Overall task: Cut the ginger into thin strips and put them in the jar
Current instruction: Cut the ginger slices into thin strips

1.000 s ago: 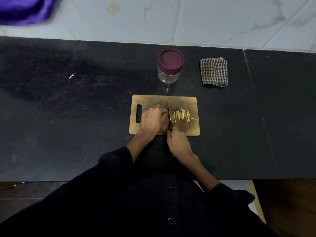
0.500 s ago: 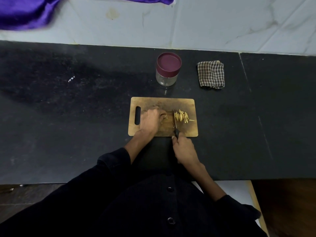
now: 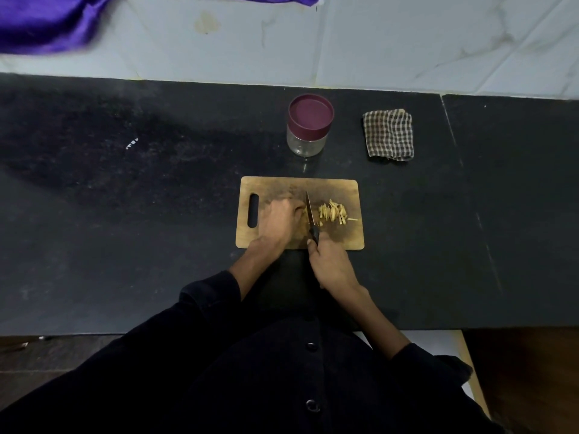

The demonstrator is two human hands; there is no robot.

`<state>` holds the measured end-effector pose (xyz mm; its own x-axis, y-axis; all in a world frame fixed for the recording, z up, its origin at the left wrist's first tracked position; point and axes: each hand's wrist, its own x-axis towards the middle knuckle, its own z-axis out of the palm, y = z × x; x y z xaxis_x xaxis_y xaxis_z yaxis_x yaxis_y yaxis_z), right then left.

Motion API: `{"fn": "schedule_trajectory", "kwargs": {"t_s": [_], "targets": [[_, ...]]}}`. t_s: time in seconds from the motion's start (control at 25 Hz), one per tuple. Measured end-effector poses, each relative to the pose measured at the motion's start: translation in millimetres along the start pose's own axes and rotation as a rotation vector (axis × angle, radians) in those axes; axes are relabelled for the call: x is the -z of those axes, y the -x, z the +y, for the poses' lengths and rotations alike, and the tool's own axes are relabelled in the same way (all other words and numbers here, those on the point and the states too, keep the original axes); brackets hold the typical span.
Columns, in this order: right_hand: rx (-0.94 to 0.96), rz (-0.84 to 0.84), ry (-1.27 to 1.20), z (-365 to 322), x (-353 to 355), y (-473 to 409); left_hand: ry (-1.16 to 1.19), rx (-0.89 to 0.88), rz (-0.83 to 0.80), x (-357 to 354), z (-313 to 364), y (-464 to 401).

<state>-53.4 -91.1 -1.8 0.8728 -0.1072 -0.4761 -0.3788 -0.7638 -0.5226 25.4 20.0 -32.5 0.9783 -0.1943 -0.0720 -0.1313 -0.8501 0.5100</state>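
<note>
One black counter (image 3: 125,245) under pale tiles (image 3: 407,42) — pale ginger strips (image 3: 332,212) heaped on board (image 3: 344,195); right hand (image 3: 332,264) grips knife (image 3: 310,211), left hand (image 3: 279,220) curled — its hold hidden.

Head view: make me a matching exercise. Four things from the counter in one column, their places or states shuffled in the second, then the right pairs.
Column one:
1. jar
2. checked cloth
3. knife
4. ginger strips

Column two:
A. piled on the cutting board, to the right of the blade
B. folded on the black counter, to the right of the jar
C. behind the board, maroon lid on
D. gripped by the right hand, blade beside the left hand

Pairs: 1-C, 2-B, 3-D, 4-A
</note>
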Motion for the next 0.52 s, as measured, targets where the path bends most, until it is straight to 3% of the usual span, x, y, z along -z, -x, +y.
{"fn": "schedule_trajectory", "kwargs": {"t_s": [0.52], "targets": [[0.003, 0.006, 0.001, 0.7, -2.9, -5.6, -0.048, -0.009, -0.032, 3.7, 0.1, -2.9]]}}
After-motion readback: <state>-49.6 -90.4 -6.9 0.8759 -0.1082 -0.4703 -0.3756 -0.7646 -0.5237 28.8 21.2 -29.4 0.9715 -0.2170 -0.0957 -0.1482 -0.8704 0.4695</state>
